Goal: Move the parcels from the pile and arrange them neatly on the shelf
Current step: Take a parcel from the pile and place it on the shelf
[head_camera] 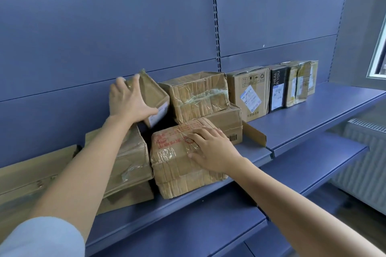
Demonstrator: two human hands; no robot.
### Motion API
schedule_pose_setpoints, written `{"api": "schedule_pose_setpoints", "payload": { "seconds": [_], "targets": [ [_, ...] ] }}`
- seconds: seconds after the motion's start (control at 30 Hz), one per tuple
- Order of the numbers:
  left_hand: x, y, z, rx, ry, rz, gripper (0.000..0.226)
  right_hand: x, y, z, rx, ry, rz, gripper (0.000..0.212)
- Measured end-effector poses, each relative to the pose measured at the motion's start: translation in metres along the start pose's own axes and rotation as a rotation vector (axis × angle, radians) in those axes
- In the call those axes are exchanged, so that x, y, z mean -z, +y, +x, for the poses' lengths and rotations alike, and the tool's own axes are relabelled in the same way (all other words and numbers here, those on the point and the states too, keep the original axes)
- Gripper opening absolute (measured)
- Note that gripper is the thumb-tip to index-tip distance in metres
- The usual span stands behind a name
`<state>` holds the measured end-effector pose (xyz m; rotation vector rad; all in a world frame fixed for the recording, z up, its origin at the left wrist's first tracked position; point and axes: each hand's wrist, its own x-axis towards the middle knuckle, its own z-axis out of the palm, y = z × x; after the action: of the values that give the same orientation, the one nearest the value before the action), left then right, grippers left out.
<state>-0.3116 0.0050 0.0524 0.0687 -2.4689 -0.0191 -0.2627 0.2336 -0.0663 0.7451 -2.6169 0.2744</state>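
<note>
A pile of brown cardboard parcels lies on the blue shelf (302, 119). My left hand (127, 102) grips a small tilted parcel (154, 98) with a white label, leaning against the back panel. My right hand (211, 150) rests with spread fingers on top of a taped parcel with red print (173, 165) at the shelf's front. Behind it a crumpled box (198, 94) lies on a flatter box with a barcode (229, 123). To the right, a row of upright parcels stands neatly: a brown box with a label (248, 94), a black box (277, 89) and two taped brown ones (300, 81).
Large taped boxes (129, 158) lie at the left under my left forearm, beside wooden planks (31, 173). A lower blue shelf (313, 165) juts out below. A white radiator (363, 156) and a window frame stand at the right. The shelf right of the row is bare.
</note>
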Motion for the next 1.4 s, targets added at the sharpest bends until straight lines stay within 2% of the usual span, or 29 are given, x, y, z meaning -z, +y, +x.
{"api": "schedule_pose_setpoints", "payload": {
  "seconds": [0.13, 0.23, 0.3, 0.37, 0.43, 0.47, 0.53, 0.67, 0.7, 0.77, 0.83, 0.93, 1.0, 1.07, 1.17, 1.23, 1.27, 1.33, 1.4],
  "targets": [
    [0.041, -0.004, -0.003, 0.117, 0.174, -0.23, 0.11, 0.003, -0.003, -0.002, -0.026, -0.005, 0.053, 0.075],
    [0.066, -0.013, -0.018, 0.281, 0.196, -0.541, 0.107, 0.013, -0.014, 0.0, -0.107, 0.065, 0.278, 0.069],
    [0.07, -0.017, -0.034, 0.398, 0.158, -0.855, 0.112, 0.026, -0.026, 0.004, -0.204, 0.111, 0.673, 0.073],
    [0.067, -0.008, -0.057, 0.441, 0.109, -1.185, 0.119, 0.041, -0.039, 0.01, -0.267, 0.088, 1.282, 0.083],
    [0.053, 0.012, -0.085, 0.403, 0.039, -1.469, 0.117, 0.053, -0.049, 0.017, -0.274, 0.079, 1.848, 0.095],
    [0.043, 0.025, -0.1, 0.372, -0.009, -1.559, 0.111, 0.057, -0.051, 0.02, -0.26, 0.102, 2.029, 0.1],
    [0.02, 0.054, -0.131, 0.293, -0.094, -1.596, 0.105, 0.06, -0.049, 0.021, -0.261, 0.178, 2.167, 0.102],
    [0.001, 0.084, -0.166, 0.23, -0.253, -1.73, 0.089, 0.056, -0.034, 0.001, -0.236, 0.287, 2.045, 0.08],
    [0.0, 0.087, -0.168, 0.212, -0.316, -1.748, 0.092, 0.056, -0.03, -0.005, -0.21, 0.301, 1.996, 0.081],
    [0.0, 0.088, -0.17, 0.175, -0.433, -1.722, 0.116, 0.061, -0.02, -0.015, -0.199, 0.332, 1.93, 0.098],
    [-0.004, 0.088, -0.167, 0.154, -0.494, -1.69, 0.124, 0.066, -0.009, -0.024, -0.231, 0.418, 1.901, 0.108],
    [-0.006, 0.101, -0.161, 0.116, -0.586, -1.699, 0.126, 0.068, 0.005, -0.041, -0.288, 0.537, 1.951, 0.093],
    [-0.007, 0.123, -0.159, 0.058, -0.601, -1.754, 0.118, 0.064, 0.009, -0.056, -0.317, 0.578, 1.968, 0.083],
    [-0.01, 0.143, -0.155, 0.034, -0.591, -1.799, 0.121, 0.059, 0.017, -0.073, -0.352, 0.594, 1.917, 0.08],
    [-0.012, 0.157, -0.135, 0.004, -0.623, -1.817, 0.128, 0.065, 0.052, -0.108, -0.452, 0.675, 1.883, 0.102],
    [-0.013, 0.16, -0.115, -0.051, -0.708, -1.786, 0.118, 0.077, 0.083, -0.137, -0.527, 0.746, 1.839, 0.108],
    [-0.012, 0.163, -0.106, -0.074, -0.752, -1.778, 0.104, 0.084, 0.096, -0.151, -0.55, 0.752, 1.809, 0.109],
    [-0.009, 0.172, -0.094, -0.094, -0.834, -1.75, 0.063, 0.097, 0.115, -0.176, -0.572, 0.668, 1.723, 0.113],
    [-0.005, 0.184, -0.089, -0.146, -0.92, -1.69, 0.039, 0.104, 0.125, -0.192, -0.613, 0.494, 1.58, 0.107]
  ]
}}
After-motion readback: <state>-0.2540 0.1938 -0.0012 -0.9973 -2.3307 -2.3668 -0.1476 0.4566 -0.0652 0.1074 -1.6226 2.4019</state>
